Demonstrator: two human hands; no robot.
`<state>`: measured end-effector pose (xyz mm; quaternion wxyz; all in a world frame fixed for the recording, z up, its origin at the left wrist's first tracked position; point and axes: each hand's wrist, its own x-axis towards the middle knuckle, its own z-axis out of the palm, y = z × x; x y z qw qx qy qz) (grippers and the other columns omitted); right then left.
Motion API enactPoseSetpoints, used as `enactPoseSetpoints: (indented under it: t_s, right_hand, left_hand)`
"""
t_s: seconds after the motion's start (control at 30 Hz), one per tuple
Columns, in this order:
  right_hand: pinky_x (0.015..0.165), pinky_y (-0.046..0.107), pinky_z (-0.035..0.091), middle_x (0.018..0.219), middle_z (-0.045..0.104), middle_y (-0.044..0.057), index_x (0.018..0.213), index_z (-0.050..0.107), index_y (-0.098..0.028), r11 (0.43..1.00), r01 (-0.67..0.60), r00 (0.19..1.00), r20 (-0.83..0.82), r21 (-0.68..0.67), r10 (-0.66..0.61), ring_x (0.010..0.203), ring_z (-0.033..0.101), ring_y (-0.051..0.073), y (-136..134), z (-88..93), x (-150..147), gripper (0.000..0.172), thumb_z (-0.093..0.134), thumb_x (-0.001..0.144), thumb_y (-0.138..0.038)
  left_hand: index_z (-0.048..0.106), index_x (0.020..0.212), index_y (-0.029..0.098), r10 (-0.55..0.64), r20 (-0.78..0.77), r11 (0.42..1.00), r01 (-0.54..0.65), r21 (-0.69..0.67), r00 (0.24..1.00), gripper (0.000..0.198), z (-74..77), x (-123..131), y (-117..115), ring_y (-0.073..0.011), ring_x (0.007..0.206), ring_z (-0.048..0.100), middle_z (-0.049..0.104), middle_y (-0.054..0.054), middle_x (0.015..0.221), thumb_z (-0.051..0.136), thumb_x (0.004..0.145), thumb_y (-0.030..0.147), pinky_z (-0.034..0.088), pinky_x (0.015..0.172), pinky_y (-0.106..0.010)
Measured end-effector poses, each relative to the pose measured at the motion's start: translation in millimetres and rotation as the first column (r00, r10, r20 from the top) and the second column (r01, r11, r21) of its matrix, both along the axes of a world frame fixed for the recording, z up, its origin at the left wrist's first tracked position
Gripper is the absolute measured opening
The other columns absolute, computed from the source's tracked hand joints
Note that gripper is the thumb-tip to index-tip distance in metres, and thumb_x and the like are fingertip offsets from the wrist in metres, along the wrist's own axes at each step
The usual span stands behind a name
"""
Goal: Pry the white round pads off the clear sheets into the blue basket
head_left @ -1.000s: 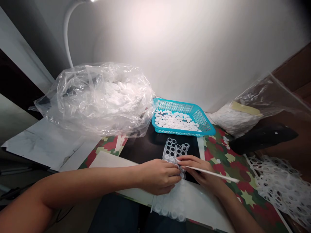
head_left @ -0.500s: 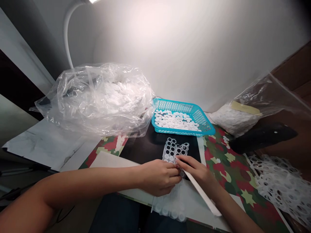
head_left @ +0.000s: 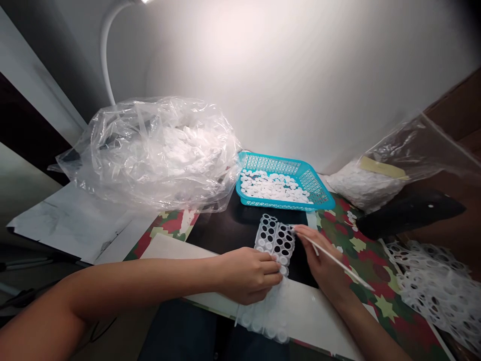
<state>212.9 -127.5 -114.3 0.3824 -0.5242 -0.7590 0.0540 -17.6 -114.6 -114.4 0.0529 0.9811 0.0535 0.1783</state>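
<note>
Your left hand (head_left: 244, 277) pinches the perforated plastic strip (head_left: 273, 239), fingers (head_left: 273, 268) closed, and it now lies flatter; your right hand (head_left: 320, 255) has moved to its edge, gripping a thin white stick (head_left: 338, 263).

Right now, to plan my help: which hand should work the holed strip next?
Likely the right hand: its white stick reaches the holed plastic strip, while the left hand pins it.
</note>
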Motion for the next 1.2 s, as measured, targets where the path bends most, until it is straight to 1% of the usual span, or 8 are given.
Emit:
enactPoseSetpoints:
  t_s: [0.07, 0.13, 0.23, 0.33, 0.47, 0.63, 0.9, 1.2]
  right_hand:
    - [0.093, 0.039, 0.048, 0.108, 0.066, 0.005, 0.107, 0.061, -0.023, 0.995, 0.091, 0.995, -0.038, 0.043, -0.089, 0.102, 0.062, 0.022, 3, 1.0, 6, 0.023, 0.045, 0.092, -0.025]
    - [0.092, 0.040, 0.049, 0.106, 0.066, 0.006, 0.107, 0.062, -0.023, 0.993, 0.090, 0.994, -0.072, 0.075, -0.084, 0.100, 0.062, 0.023, 4, 3.1, 8, 0.022, 0.046, 0.091, -0.026]
    - [0.091, 0.038, 0.050, 0.109, 0.066, 0.006, 0.107, 0.062, -0.023, 0.994, -0.093, 0.993, -0.065, 0.061, 0.097, 0.103, 0.062, 0.021, -1, 8.2, -1, 0.023, 0.045, 0.091, -0.021]
    - [0.089, 0.032, 0.053, 0.115, 0.064, 0.006, 0.112, 0.061, -0.024, 0.958, -0.284, 0.959, -0.017, -0.046, 0.283, 0.106, 0.062, 0.019, -7, 9.6, -15, 0.027, 0.042, 0.093, -0.018]
    - [0.088, 0.026, 0.054, 0.116, 0.064, 0.006, 0.117, 0.060, -0.025, 0.906, -0.397, 0.914, 0.023, -0.145, 0.405, 0.104, 0.063, 0.016, -6, -5.2, -20, 0.031, 0.041, 0.093, -0.018]
    - [0.090, 0.027, 0.054, 0.121, 0.061, 0.005, 0.120, 0.059, -0.027, 0.880, -0.412, 0.909, -0.037, -0.236, 0.416, 0.107, 0.061, 0.017, -1, -21.4, -12, 0.033, 0.043, 0.092, -0.019]
    - [0.094, 0.030, 0.052, 0.126, 0.058, 0.006, 0.124, 0.056, -0.025, 0.891, -0.420, 0.905, -0.003, -0.174, 0.426, 0.112, 0.058, 0.018, -4, -10.7, -14, 0.036, 0.040, 0.093, -0.014]
    - [0.092, 0.031, 0.053, 0.120, 0.062, 0.008, 0.114, 0.061, -0.022, 0.856, -0.459, 0.885, -0.046, -0.236, 0.462, 0.108, 0.061, 0.018, -4, -1.4, -16, 0.028, 0.043, 0.093, -0.019]
  left_hand:
    - [0.055, 0.107, 0.012, 0.001, -0.001, 1.000, -0.001, 0.009, 1.000, 0.028, 0.1, 0, 0, -0.0204, 0.101, 0.056, 0.062, -0.013, 0.107, 0.044, 0.084, 0.022, 0.047, 0.085, -0.029]
    - [0.056, 0.107, 0.011, 0.000, 0.002, 1.000, -0.001, 0.026, 1.000, 0.029, -0.7, -1, 0, -0.0205, 0.102, 0.056, 0.062, -0.013, 0.108, 0.044, 0.084, 0.023, 0.047, 0.086, -0.029]
    - [0.057, 0.108, 0.008, 0.000, 0.035, 0.997, -0.003, 0.082, 0.999, 0.031, -3.0, -1, -2, -0.0219, 0.104, 0.055, 0.062, -0.013, 0.110, 0.042, 0.085, 0.022, 0.046, 0.089, -0.030]
    - [0.058, 0.107, 0.005, 0.010, 0.081, 0.990, -0.021, 0.139, 0.997, 0.032, -4.5, 1, -4, -0.0235, 0.106, 0.054, 0.062, -0.014, 0.110, 0.040, 0.086, 0.020, 0.044, 0.093, -0.031]
    - [0.060, 0.104, 0.005, 0.019, 0.066, 0.992, -0.028, 0.126, 0.998, 0.030, -2.1, 2, -5, -0.0229, 0.102, 0.056, 0.065, -0.013, 0.099, 0.040, 0.087, 0.019, 0.043, 0.094, -0.031]
    - [0.059, 0.101, 0.008, 0.030, 0.014, 0.996, -0.031, 0.081, 0.999, 0.026, 1.1, 2, -4, -0.0220, 0.099, 0.056, 0.064, -0.011, 0.097, 0.042, 0.085, 0.020, 0.046, 0.090, -0.031]
    - [0.058, 0.099, 0.009, 0.027, 0.044, 0.996, -0.031, 0.088, 0.999, 0.024, -1.5, 1, -4, -0.0212, 0.103, 0.056, 0.063, -0.013, 0.101, 0.041, 0.086, 0.020, 0.045, 0.091, -0.031]
    - [0.058, 0.100, 0.009, 0.028, 0.015, 0.997, -0.029, 0.070, 0.999, 0.026, 1.3, 2, -4, -0.0211, 0.095, 0.057, 0.063, -0.010, 0.095, 0.039, 0.087, 0.019, 0.047, 0.087, -0.031]
